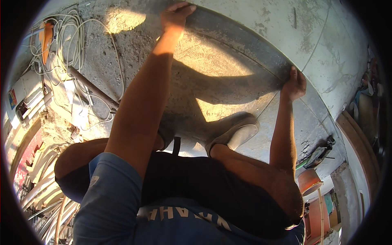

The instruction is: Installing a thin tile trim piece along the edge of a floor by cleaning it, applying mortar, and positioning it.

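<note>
Grey strip (245, 45) runs beyond the shoe (241, 131), coiled cable (79, 37) leftward.

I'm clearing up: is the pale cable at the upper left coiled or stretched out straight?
Loosely coiled: the cable gathers in several overlapping loops, with one strand curving away from them.

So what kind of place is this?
Probably a workshop or storage area, though I can't be sure. There's a rough concrete floor, a loose coil of pale cable and a pile of long, thin strips.
</note>
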The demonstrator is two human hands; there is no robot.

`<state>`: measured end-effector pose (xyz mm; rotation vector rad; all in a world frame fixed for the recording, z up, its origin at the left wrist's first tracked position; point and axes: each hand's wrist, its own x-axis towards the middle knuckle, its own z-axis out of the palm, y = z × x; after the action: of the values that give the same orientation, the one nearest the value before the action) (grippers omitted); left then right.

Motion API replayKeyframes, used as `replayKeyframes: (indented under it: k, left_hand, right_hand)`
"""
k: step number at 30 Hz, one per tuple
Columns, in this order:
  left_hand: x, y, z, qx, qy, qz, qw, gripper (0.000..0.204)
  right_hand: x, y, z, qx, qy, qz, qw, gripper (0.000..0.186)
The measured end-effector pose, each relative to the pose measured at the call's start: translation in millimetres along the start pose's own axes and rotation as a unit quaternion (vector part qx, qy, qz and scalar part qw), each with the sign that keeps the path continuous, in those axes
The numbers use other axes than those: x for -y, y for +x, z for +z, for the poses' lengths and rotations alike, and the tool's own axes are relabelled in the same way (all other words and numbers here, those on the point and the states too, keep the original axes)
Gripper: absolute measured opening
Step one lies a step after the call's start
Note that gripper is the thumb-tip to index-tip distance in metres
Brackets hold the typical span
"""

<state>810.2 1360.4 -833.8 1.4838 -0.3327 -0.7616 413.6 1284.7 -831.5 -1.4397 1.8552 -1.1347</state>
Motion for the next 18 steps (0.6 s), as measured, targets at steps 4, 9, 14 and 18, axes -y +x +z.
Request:
replayKeyframes:
  k: [4, 9, 14, 18]
  left_hand:
    - [-0.7, -2.7, 4.9, -0.016, -0.006, -0.013, 1.000, 0.025]
    - [-0.2, -3.7, 6.7, -0.011, -0.003, 0.004, 1.000, 0.023]
    - [3.6, -3.2, 4.4, -0.001, -0.031, 0.013, 0.999, 0.021]
    - [5.1, -1.9, 3.6, 0.001, -0.045, 0.020, 0.999, 0.019]
  right_hand:
    - [1.6, -1.5, 2.5, -0.028, 0.048, 0.002, 0.998, 0.021]
    - [7.5, -4.3, 3.1, -0.045, 0.088, 0.031, 0.995, 0.022]
    - [17.0, -5.8, 2.9, -0.036, 0.084, 0.056, 0.994, 0.021]
    - [20.3, -5.8, 3.6, -0.034, 0.096, 0.069, 0.992, 0.021]
